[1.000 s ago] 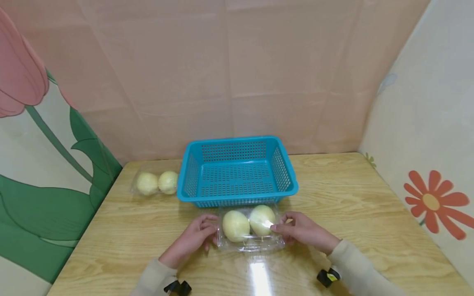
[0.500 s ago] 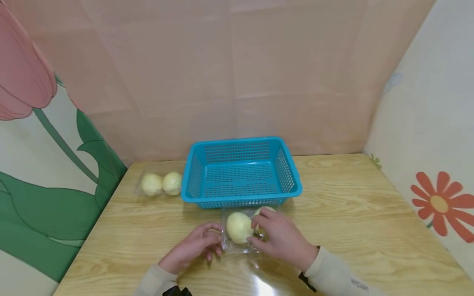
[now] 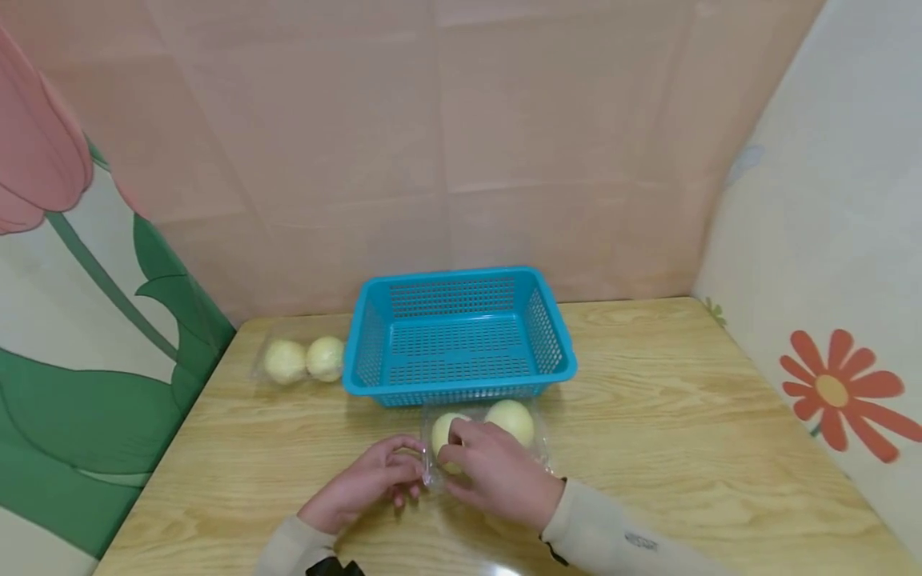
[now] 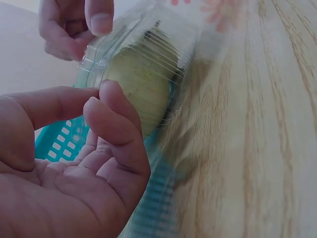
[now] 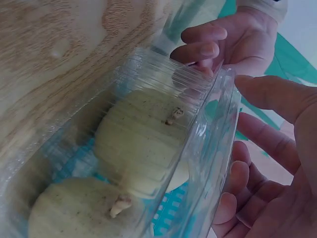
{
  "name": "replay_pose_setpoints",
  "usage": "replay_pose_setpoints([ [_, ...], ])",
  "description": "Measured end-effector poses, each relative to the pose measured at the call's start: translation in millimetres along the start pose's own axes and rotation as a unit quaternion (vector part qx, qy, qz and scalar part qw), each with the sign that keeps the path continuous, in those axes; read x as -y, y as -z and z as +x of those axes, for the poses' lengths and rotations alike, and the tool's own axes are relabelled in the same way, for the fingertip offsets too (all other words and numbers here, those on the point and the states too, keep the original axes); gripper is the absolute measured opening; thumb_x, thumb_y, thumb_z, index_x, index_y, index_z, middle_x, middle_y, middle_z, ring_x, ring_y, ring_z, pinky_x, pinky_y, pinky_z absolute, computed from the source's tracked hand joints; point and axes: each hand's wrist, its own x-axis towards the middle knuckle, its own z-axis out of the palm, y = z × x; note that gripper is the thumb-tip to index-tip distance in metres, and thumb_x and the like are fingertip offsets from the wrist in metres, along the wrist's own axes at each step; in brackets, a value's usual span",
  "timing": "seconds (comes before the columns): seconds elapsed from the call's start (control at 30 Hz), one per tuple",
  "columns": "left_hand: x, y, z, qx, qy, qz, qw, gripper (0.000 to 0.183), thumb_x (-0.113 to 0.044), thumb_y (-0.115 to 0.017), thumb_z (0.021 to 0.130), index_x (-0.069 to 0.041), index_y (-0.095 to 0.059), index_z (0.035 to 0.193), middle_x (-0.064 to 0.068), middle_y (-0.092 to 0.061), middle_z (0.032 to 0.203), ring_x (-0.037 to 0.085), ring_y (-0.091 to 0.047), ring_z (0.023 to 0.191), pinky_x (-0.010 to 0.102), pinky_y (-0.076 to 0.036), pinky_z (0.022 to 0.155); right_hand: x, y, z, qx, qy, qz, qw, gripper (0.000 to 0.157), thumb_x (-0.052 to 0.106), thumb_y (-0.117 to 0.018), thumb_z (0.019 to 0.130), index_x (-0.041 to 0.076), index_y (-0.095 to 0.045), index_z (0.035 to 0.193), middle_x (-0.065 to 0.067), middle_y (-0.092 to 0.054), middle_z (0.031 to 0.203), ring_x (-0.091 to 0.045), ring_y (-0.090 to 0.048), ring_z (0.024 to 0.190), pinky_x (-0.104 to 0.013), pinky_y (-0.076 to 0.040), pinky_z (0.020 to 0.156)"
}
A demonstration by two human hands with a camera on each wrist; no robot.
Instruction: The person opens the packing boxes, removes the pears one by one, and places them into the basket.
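A clear plastic clamshell box with two pale yellow-green round fruits lies on the table in front of the basket. Short brown stems show on the fruits in the right wrist view. My left hand is at the box's left end; its thumb and a fingertip pinch the rim in the left wrist view. Over the near left part of the box reaches my right hand, covering much of the left fruit. In the right wrist view its thumb touches the lid's rim near a corner, with the other fingers loosely bent beside it.
Directly behind the box stands a blue perforated plastic basket with nothing in it. Another clear box with two similar fruits sits at the back left, close against the basket. A flowered wall borders the wooden table on the right.
My right hand has moved left, from the box's right end across to its near left part. My left hand has stayed at the left end. Box and basket have stayed in place.
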Motion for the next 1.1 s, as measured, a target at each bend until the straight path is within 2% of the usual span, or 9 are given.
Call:
replay_pose_setpoints([
  [0.2, -0.4, 1.1, -0.9, 0.015, 0.002, -0.013, 0.9998, 0.040, -0.009, -0.062, 0.094, 0.004, -0.046, 0.129, 0.003, -0.067, 0.082, 0.010, -0.059, 0.070, 0.021, -0.048, 0.056, 3, -3.0, 6, 0.008, 0.027, -0.027, 0.999, 0.024, 0.037, -0.082, 0.080, 0.023, -0.073, 0.096, 0.009, -0.056, 0.093, -0.004, -0.050, 0.079, -0.022, -0.047, 0.073],
  [0.47, 2.7, 5.7, 0.0, 0.047, 0.002, -0.046, 0.9978, 0.040, -0.007, -0.063, 0.095, 0.002, -0.044, 0.129, -0.001, -0.070, 0.085, 0.009, -0.060, 0.072, 0.020, -0.049, 0.057, 7, -7.2, 8, -0.004, 0.054, -0.049, 0.997, 0.024, 0.034, -0.085, 0.076, 0.025, -0.072, 0.095, 0.009, -0.057, 0.095, -0.004, -0.052, 0.079, -0.022, -0.046, 0.073],
  [0.63, 3.4, 7.6, 0.3, 0.056, 0.005, -0.054, 0.9969, 0.039, -0.005, -0.063, 0.094, 0.001, -0.044, 0.128, -0.002, -0.069, 0.086, 0.008, -0.060, 0.072, 0.020, -0.048, 0.058, 9, -10.9, 10, -0.018, 0.076, -0.057, 0.995, 0.015, 0.027, -0.084, 0.077, 0.025, -0.073, 0.088, 0.010, -0.056, 0.091, -0.005, -0.052, 0.076, -0.020, -0.043, 0.069],
  [0.77, 4.5, 7.4, 1.0, 0.062, 0.007, -0.056, 0.9965, 0.038, -0.006, -0.063, 0.095, -0.001, -0.044, 0.127, -0.005, -0.066, 0.081, 0.008, -0.053, 0.068, 0.020, -0.045, 0.058, 10, -12.5, 11, -0.018, 0.092, -0.075, 0.993, 0.006, 0.024, -0.080, 0.080, 0.025, -0.074, 0.083, 0.010, -0.055, 0.088, -0.006, -0.053, 0.076, -0.020, -0.044, 0.069],
  [0.97, 5.4, 4.7, 1.4, 0.067, 0.007, -0.069, 0.9953, 0.034, -0.007, -0.063, 0.095, -0.003, -0.044, 0.123, -0.008, -0.055, 0.070, 0.006, -0.040, 0.059, 0.019, -0.036, 0.055, 13, -13.5, 11, -0.019, 0.105, -0.112, 0.988, 0.008, 0.025, -0.078, 0.083, 0.022, -0.077, 0.090, 0.009, -0.058, 0.090, -0.007, -0.055, 0.077, -0.020, -0.047, 0.070],
  [1.1, 4.9, 3.0, 0.2, 0.058, 0.010, -0.071, 0.9958, 0.034, -0.006, -0.062, 0.094, -0.001, -0.046, 0.123, -0.008, -0.052, 0.070, 0.004, -0.038, 0.058, 0.018, -0.034, 0.055, 15, -17.4, 10, -0.039, 0.124, -0.141, 0.981, 0.019, 0.020, -0.077, 0.081, 0.017, -0.077, 0.100, 0.005, -0.067, 0.109, -0.007, -0.062, 0.085, -0.021, -0.050, 0.071],
])
